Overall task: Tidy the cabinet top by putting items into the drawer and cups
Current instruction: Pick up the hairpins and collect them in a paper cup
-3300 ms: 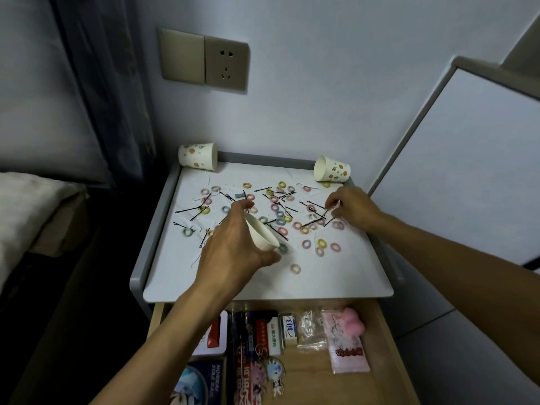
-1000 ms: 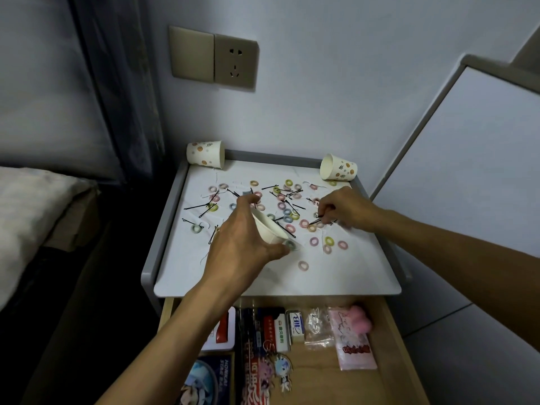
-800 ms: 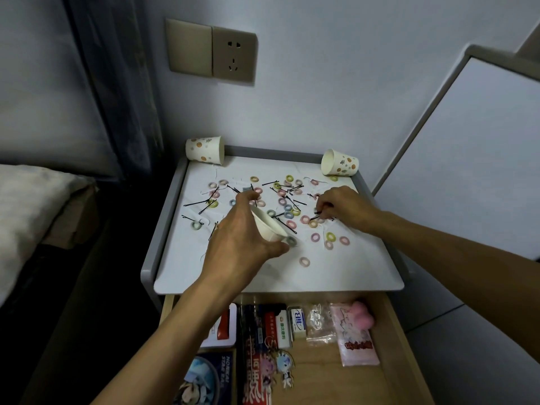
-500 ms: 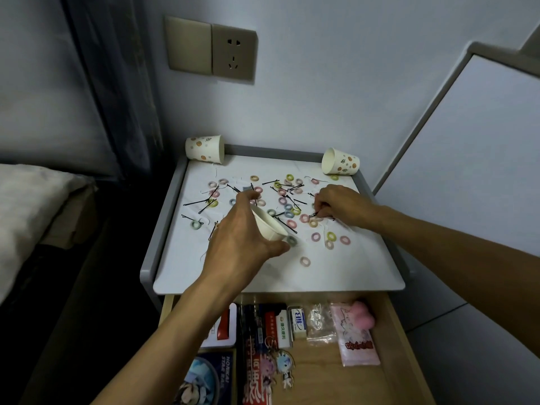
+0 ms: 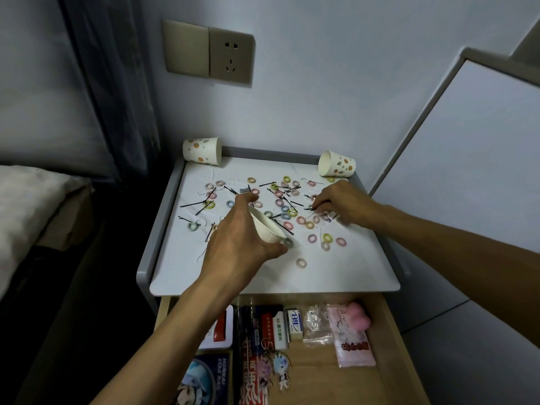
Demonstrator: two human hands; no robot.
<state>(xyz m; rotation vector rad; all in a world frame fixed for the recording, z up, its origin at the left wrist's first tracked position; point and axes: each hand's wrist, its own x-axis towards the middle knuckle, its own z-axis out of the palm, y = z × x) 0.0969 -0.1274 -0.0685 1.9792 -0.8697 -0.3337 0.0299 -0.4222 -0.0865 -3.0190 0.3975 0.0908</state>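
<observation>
The left hand [image 5: 239, 244] covers most of the cup [image 5: 267, 229] it holds, and the cup's inside does not show. The right hand's [image 5: 342, 204] fingers [image 5: 320, 207] curl down among pins [image 5: 190, 204] on the counter [image 5: 336, 273]; whether they pinch one is too small to tell. The left arm [image 5: 175, 331] hides part of the drawer [image 5: 403, 346], which the bottom edge cuts off. The bed [image 5: 26, 200] runs off the left edge.

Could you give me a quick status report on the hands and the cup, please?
Left hand grips tilted cup. Right hand pinches pins. Rings scattered around; nothing blocking.
</observation>
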